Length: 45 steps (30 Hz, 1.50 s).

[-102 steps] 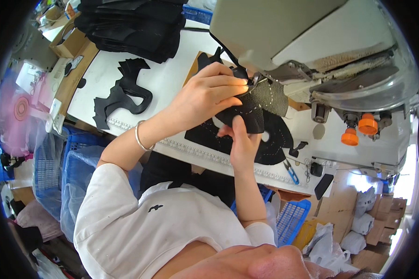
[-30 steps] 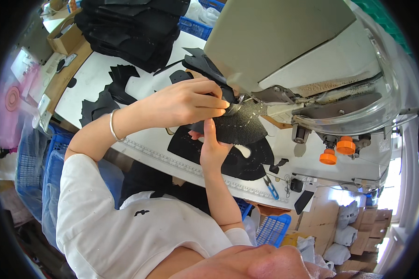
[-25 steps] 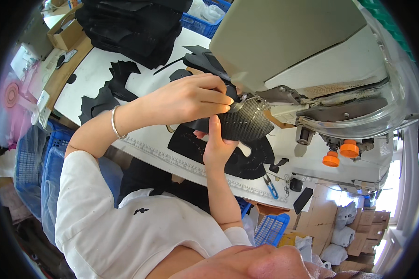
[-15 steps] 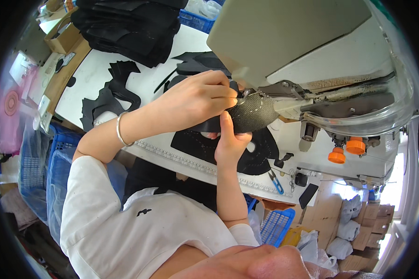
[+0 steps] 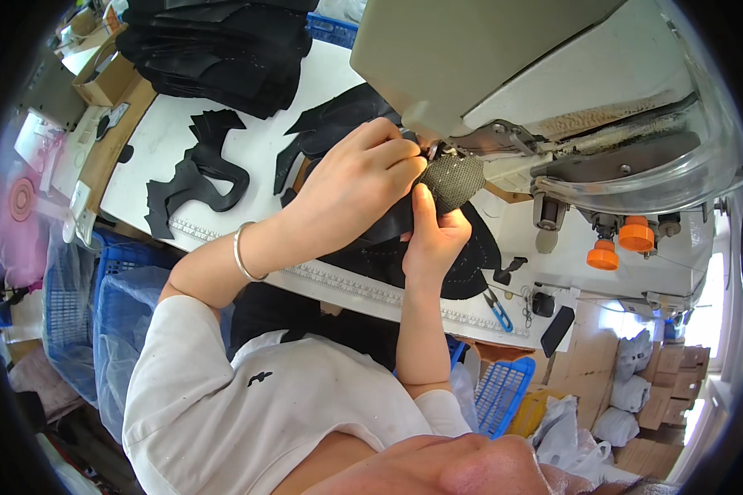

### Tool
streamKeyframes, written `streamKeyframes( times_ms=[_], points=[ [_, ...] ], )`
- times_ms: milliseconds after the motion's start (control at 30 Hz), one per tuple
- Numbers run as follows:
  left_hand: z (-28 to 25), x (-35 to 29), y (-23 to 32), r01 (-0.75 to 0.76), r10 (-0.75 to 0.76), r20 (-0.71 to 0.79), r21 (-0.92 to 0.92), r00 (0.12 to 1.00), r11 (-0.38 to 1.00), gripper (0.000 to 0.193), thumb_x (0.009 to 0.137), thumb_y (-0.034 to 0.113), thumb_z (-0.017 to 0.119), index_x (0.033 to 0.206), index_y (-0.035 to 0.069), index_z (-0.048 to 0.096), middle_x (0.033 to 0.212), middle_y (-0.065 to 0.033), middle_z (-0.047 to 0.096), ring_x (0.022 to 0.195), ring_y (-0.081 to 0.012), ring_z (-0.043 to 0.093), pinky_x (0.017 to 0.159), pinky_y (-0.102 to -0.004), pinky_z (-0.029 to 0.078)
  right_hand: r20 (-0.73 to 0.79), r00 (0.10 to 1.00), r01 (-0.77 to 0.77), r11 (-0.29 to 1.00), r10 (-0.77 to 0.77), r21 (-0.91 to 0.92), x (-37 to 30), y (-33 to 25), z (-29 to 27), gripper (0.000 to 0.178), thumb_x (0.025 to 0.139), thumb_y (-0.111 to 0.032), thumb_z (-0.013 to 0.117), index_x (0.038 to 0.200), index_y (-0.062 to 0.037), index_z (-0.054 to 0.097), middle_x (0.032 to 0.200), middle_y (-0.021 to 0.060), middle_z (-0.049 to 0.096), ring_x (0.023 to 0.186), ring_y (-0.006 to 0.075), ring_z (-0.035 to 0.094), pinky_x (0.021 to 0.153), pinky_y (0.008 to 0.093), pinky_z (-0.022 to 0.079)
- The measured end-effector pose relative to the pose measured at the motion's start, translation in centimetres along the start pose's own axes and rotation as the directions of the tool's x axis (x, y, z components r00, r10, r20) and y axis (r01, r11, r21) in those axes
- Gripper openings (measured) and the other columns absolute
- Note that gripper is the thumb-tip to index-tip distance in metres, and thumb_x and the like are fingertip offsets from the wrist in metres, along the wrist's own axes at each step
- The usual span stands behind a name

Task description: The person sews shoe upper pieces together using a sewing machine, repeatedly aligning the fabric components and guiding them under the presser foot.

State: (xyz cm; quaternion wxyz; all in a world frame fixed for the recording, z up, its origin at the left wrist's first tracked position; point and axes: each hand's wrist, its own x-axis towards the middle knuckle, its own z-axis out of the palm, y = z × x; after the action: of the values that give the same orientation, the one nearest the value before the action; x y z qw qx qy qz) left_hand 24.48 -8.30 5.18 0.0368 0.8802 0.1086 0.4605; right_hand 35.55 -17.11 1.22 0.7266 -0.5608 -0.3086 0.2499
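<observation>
A sewing machine [image 5: 487,49] with a pale grey head stands over the work. Beside its needle area lies a dark grey mesh piece [image 5: 456,183], joined to black material. My left hand [image 5: 363,177], a bangle on its wrist, is closed in a pinch at the piece's edge by the needle; its fingertips partly hide what they grip. Below it, my right hand [image 5: 436,239] holds the near edge of the mesh piece, thumb on top and fingers mostly hidden underneath. More black cut pieces [image 5: 468,264] lie under and around my hands.
Stacked black pieces [image 5: 215,54] rise at the far left, with a wavy black cutout [image 5: 202,177] nearer. Blue thread snips [image 5: 498,311] and a black phone-like slab [image 5: 557,330] lie right of a ruler strip [image 5: 355,287]. Orange knobs [image 5: 603,255] hang under the machine.
The mesh piece has turned and shows less of its surface beside the needle. Both hands keep hold of it and appear slightly further right, while the whole view has shifted a little.
</observation>
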Motion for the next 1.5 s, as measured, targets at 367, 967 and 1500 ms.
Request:
streamKeyframes(
  times_ms=[367,967,1500],
  points=[
    [0.2,-0.3,1.4,0.141,-0.144,-0.040,-0.062,0.989,0.988,0.024,0.068,0.002,0.075,0.092,0.000,0.069,0.097,-0.0082,0.068,0.084,-0.0233,0.059,0.074,-0.0315,0.053,-0.005,0.984,0.176,0.967,-0.179,-0.183,2.3,0.4,-2.7,0.036,0.090,-0.012,0.070,0.061,-0.0074,0.049,0.061,-0.0106,0.044,0.056,-0.0007,0.034,0.048,0.0202,0.023],
    [-0.9,-0.8,-3.5,-0.111,0.124,0.060,-0.176,0.990,0.978,0.043,0.059,-0.012,0.064,0.098,0.006,0.074,0.105,-0.0031,0.073,0.072,-0.0201,0.057,0.056,-0.0293,0.051,0.120,0.982,0.189,0.837,-0.149,-0.513,5.0,-3.4,-4.0,0.026,0.085,-0.013,0.076,0.069,-0.0017,0.060,0.061,-0.0061,0.052,0.051,0.0022,0.039,0.048,0.0224,0.027],
    [-0.3,-3.1,-3.0,-0.246,0.251,0.029,-0.121,0.968,0.962,0.048,0.065,0.007,0.074,0.112,0.002,0.067,0.118,-0.0080,0.063,0.112,-0.0278,0.062,0.085,-0.0354,0.057,0.094,0.980,0.187,0.971,-0.175,-0.147,-1.2,0.1,-8.8,0.020,0.092,-0.017,0.069,0.091,-0.0063,0.052,0.071,-0.0055,0.048,0.062,0.0004,0.039,0.055,0.0178,0.028]
  ],
)
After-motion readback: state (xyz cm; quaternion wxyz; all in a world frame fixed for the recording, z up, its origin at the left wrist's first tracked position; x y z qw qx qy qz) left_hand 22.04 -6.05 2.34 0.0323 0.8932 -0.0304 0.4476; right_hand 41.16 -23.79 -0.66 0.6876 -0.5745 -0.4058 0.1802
